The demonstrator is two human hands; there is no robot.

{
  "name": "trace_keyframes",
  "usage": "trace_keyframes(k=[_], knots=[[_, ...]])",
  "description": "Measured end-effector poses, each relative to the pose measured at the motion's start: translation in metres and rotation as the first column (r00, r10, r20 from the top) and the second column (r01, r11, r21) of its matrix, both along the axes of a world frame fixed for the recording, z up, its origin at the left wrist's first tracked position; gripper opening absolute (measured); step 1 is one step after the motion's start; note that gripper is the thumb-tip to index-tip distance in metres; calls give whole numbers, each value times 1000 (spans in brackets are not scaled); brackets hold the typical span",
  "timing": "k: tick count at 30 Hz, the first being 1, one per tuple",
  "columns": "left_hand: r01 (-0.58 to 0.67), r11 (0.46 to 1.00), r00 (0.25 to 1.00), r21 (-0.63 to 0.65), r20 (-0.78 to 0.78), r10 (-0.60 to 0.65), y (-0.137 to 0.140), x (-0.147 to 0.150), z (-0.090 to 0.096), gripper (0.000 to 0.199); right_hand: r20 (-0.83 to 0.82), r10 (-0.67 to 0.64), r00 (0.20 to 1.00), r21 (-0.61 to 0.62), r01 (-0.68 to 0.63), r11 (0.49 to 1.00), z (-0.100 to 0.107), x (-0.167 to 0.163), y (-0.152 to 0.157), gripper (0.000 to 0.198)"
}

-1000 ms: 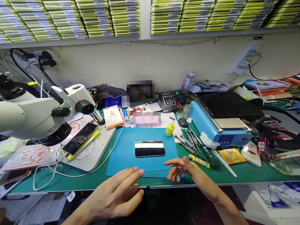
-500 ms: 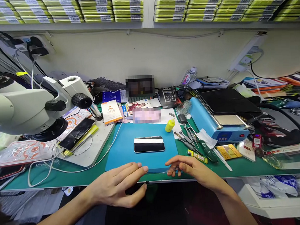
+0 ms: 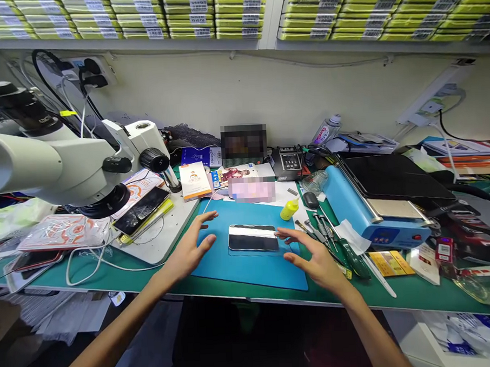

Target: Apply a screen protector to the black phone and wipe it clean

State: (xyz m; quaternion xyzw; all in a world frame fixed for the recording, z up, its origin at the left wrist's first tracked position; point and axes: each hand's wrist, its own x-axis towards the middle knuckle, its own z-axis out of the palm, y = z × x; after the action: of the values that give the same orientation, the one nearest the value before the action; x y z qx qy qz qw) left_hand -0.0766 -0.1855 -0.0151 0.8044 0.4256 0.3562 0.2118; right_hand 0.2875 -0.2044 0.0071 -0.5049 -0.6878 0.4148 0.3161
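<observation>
Forearms of one person come from the lower side of the view and reach over the front edge of a green bench. On the bench lies a blue mat. The left hand is above the left part of this mat; its fingers are spread, the thumb is apart from them, and its grip is released. The right hand is near the right end of a phone, with thumb and forefinger parted. The phone lies flat on the mat, between the two hands, its dark screen turned up, with a bright band across the farther part. At the near side of the phone shows the thin outline of a clear sheet; I cannot tell if the right grip is grasping it.

Farther right, screwdrivers lie close together, and next to them is a blue machine. A yellow bottle stands near the far right corner of the mat. At left, a second phone rests under a white microscope. Behind the mat is a white and orange box. Farthest is the pale wall, and above it a shelf carries yellow packs with labels.
</observation>
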Motion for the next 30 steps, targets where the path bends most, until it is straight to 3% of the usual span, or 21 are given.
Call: trace_keyframes(k=[4, 8, 18, 30], knots=[[40, 989, 997, -139, -66, -49, 10, 8, -14, 69, 23, 9, 1000, 97, -12, 995, -18, -6, 15, 64], [36, 980, 988, -197, -141, -65, 19, 17, -22, 82, 34, 25, 999, 142, -30, 989, -30, -6, 28, 63], [46, 980, 974, -194, -210, -88, 30, 24, -21, 61, 78, 71, 994, 131, -81, 988, -36, 1, 37, 68], [9, 985, 969, -171, -242, -51, 29, 28, -29, 60, 150, 75, 986, 83, -88, 993, -42, 5, 37, 68]])
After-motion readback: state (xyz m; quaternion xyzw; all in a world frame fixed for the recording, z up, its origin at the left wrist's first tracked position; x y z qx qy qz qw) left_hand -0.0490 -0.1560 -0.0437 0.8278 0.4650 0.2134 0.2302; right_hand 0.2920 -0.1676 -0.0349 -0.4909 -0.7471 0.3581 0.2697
